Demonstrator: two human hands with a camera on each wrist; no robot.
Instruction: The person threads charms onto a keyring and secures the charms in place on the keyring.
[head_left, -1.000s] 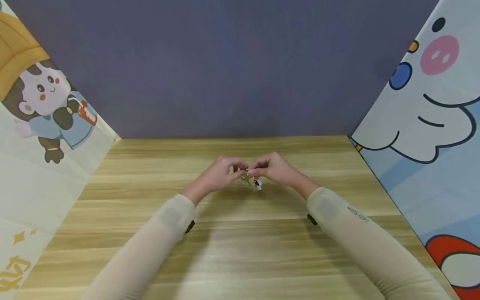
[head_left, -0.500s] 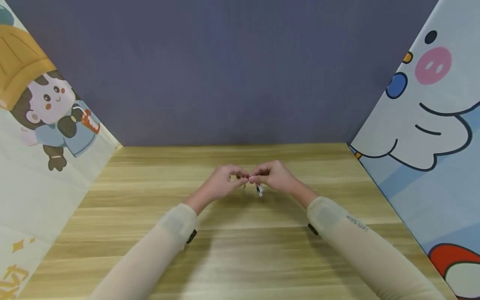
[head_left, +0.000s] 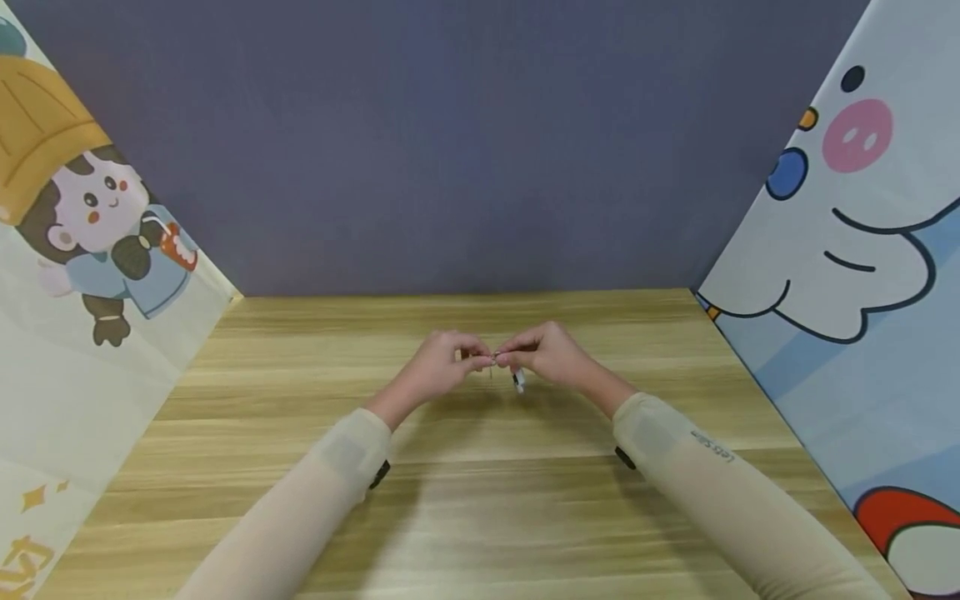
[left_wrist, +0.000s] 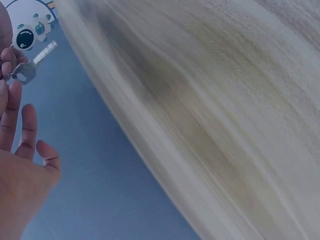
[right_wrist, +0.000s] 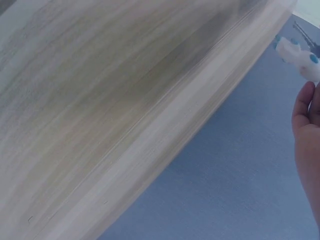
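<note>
Over the table, both hands meet at a small key ring point(head_left: 494, 358), mostly hidden by fingertips. My left hand point(head_left: 438, 367) pinches it with thumb and index finger; the other fingers show loosely bent in the left wrist view. A silver key point(left_wrist: 25, 73) hangs from the ring beside the left fingertips. From the other side my right hand point(head_left: 553, 357) pinches the ring with thumb and forefinger. Below the right fingertips dangles a white astronaut charm point(head_left: 518, 381) with a black visor. The right wrist view shows the astronaut charm point(right_wrist: 297, 54) close to the right hand, at the edge.
The wood-grain table point(head_left: 480, 517) lies under both hands. A dark grey-blue panel point(head_left: 465, 150) stands behind it. Cartoon-printed panels rise at the left point(head_left: 45, 375) and right point(head_left: 892, 333) sides.
The hands stay together at the ring, with small finger movements. The key has turned and now looks thin, edge-on. The head view has tilted slightly upward.
</note>
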